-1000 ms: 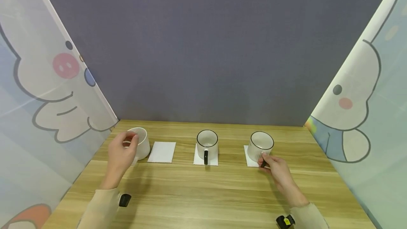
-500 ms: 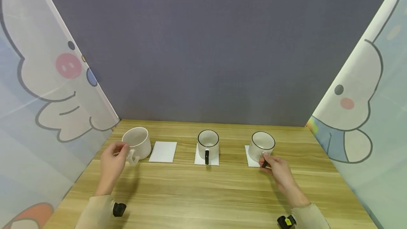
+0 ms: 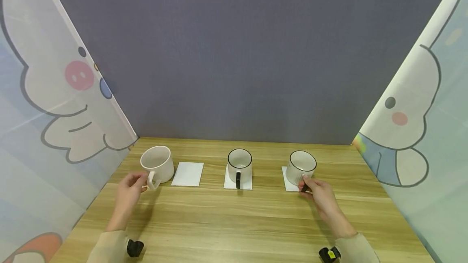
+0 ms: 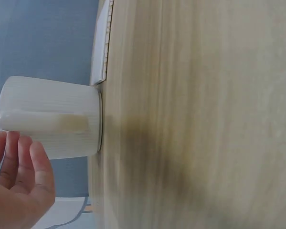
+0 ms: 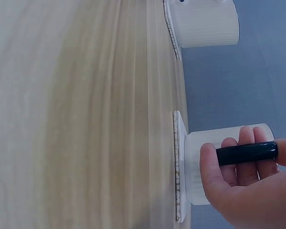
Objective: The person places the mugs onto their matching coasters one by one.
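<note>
On the left of the table stands a wide white mug (image 3: 157, 165), its white handle (image 4: 42, 122) facing the person. My left hand (image 3: 129, 188) is beside that handle, fingertips right at its side and fingers slightly bent rather than wrapped round it. At the right, a white mug with a black rim (image 3: 300, 169) sits on a white square coaster (image 3: 289, 185). My right hand (image 3: 321, 197) grips its black handle (image 5: 248, 152), fingers curled behind it. The right wrist view shows this mug upright on its coaster.
A bare white coaster (image 3: 187, 174) lies just right of the wide mug. In the middle, another black-rimmed mug (image 3: 239, 163) stands on a coaster (image 3: 227, 184). A dark grey panel (image 3: 234, 60) rises behind the wooden table (image 3: 234, 222), with cartoon-printed sheets at both sides.
My left hand has come down and back from over the wide mug's rim to beside its handle, uncovering the mug. The right hand has kept its hold on the black handle.
</note>
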A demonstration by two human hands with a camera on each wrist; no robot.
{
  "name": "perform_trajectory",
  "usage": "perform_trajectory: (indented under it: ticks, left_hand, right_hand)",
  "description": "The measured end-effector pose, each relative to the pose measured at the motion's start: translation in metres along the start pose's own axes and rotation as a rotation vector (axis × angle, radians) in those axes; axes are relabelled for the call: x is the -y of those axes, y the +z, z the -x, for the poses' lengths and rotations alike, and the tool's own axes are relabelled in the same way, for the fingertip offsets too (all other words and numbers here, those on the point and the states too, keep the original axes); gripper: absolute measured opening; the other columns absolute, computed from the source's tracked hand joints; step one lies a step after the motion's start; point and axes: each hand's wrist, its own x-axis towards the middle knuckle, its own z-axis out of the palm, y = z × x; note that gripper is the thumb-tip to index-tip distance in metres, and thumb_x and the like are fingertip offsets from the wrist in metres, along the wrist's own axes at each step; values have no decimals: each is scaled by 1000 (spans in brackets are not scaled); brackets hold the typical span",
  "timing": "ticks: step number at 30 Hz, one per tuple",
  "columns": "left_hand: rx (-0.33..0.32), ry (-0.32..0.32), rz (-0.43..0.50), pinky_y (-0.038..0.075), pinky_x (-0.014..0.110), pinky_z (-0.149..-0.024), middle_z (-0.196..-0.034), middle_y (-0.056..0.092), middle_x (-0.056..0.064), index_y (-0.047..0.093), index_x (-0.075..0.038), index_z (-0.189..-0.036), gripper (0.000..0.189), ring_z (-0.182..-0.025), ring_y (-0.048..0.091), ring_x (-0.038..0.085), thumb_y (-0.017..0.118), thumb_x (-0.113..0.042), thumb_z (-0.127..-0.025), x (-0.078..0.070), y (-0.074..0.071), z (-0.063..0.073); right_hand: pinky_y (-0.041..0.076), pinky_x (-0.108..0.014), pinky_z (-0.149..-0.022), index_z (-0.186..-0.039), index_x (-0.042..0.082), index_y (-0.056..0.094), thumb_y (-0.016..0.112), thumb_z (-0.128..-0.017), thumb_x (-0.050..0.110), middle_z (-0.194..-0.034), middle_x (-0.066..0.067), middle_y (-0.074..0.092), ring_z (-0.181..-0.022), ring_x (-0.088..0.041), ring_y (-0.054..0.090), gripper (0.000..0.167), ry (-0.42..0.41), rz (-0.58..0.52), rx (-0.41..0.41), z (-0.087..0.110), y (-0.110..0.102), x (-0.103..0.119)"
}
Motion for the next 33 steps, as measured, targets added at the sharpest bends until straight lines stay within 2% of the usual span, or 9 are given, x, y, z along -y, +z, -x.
perform_trajectory:
  ticks: [6, 12, 17, 21, 26, 33]
  left_hand:
    - [37, -39, 41, 57, 21, -75, -93, 61, -10, 55, 11, -123, 34, -83, 60, 1, 56, -17, -105, 6, 2, -2]
    - [72, -72, 85, 57, 22, -78, -91, 61, -11, 58, 11, -118, 36, -85, 59, 1, 56, -22, -105, 9, 3, -2]
    - [137, -95, 153, 57, 25, -83, -98, 62, -6, 62, 8, -113, 37, -90, 61, 5, 55, -28, -106, 11, 1, -2]
    - [191, -113, 163, 56, 25, -87, -105, 62, -3, 64, 6, -112, 39, -99, 60, 8, 55, -32, -106, 12, 0, -3]
    - [236, -119, 166, 54, 25, -90, -103, 63, -2, 63, 7, -111, 39, -104, 58, 9, 51, -30, -108, 13, 2, -6]
    - [247, -100, 186, 55, 28, -89, -95, 64, 0, 64, 8, -104, 40, -98, 60, 12, 50, -29, -108, 13, 4, -7]
  right_hand:
    - [59, -34, -86, -112, -18, 60, 46, -110, 19, -93, -5, 63, -91, -18, 64, 39, -2, 6, 1, 0, 0, 0]
    - [59, -33, -86, -111, -17, 61, 47, -110, 20, -93, -5, 63, -92, -19, 65, 39, 0, -1, -5, 0, 0, 0]
    - [59, -34, -86, -114, -18, 59, 46, -110, 19, -93, -5, 63, -91, -19, 64, 39, 6, 5, -3, 0, 0, -1]
    - [59, -33, -86, -114, -18, 59, 46, -110, 19, -94, -5, 64, -91, -19, 64, 40, 5, 8, -4, 1, 0, -1]
    - [59, -33, -86, -113, -18, 59, 46, -110, 20, -94, -5, 63, -92, -19, 64, 40, 2, 6, 3, 1, 0, -1]
    - [59, -34, -88, -110, -16, 60, 49, -109, 22, -95, -6, 62, -92, -18, 64, 39, -2, 7, -5, 1, 0, -1]
